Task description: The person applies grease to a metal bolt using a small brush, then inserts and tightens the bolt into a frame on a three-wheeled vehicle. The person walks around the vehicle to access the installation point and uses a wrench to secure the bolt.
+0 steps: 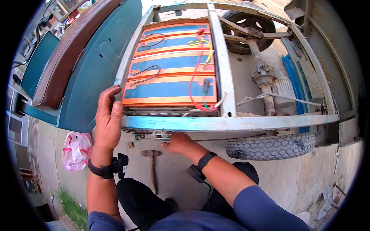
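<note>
My left hand lies against the left corner of a worn metal vehicle frame, fingers stretched out and holding nothing. My right hand reaches under the front rail of that frame, beside a small metal fitting. The rail hides most of its fingers, and whether they grip anything does not show. Inside the frame sits a row of orange and blue batteries. Dark cables link some of them, and a red cable and a yellow cable run along their right side.
A hammer lies on the concrete between my legs, near a small brown block. A teal seat box with a brown cushion stands left, above a plastic bag. A tyre and axle are at right.
</note>
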The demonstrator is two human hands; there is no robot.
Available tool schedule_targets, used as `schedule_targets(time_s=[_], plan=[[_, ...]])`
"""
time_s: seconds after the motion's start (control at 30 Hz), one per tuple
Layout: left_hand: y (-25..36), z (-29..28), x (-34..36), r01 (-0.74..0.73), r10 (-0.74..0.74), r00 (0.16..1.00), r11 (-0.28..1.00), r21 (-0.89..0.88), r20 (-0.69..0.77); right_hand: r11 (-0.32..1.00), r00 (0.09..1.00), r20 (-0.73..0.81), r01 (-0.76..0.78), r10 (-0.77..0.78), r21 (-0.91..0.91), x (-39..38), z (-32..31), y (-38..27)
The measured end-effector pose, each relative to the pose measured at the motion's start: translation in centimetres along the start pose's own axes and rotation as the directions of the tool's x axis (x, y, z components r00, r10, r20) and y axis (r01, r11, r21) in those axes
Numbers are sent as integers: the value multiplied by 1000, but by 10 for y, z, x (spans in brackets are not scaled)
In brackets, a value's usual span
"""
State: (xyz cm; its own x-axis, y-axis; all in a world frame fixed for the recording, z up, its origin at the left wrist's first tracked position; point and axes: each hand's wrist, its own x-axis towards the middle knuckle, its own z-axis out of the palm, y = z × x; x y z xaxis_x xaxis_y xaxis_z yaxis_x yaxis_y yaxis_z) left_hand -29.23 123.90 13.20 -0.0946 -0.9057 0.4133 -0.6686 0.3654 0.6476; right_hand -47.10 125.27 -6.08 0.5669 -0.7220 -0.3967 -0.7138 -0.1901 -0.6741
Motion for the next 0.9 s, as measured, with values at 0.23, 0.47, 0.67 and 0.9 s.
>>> schedule_targets(time_s=[0.23, 0.47, 0.67, 0.9], plan=[[-4, -1, 1, -28, 26, 999, 998, -55, -33, 995, 994, -89, -53, 61, 86, 20, 33, 31], [-11, -8, 6, -111, 111, 994, 993, 26, -22, 983, 940, -297, 182, -166, 28, 44, 60, 43], [-8, -10, 7, -49, 48, 998, 998, 25, 44, 995, 967, -250, 72, -53, 66, 9, 27, -16], [-16, -9, 8, -116, 118, 992, 991, 70, -37, 962, 977, -59, -188, 203, 197, -59, 34, -35]])
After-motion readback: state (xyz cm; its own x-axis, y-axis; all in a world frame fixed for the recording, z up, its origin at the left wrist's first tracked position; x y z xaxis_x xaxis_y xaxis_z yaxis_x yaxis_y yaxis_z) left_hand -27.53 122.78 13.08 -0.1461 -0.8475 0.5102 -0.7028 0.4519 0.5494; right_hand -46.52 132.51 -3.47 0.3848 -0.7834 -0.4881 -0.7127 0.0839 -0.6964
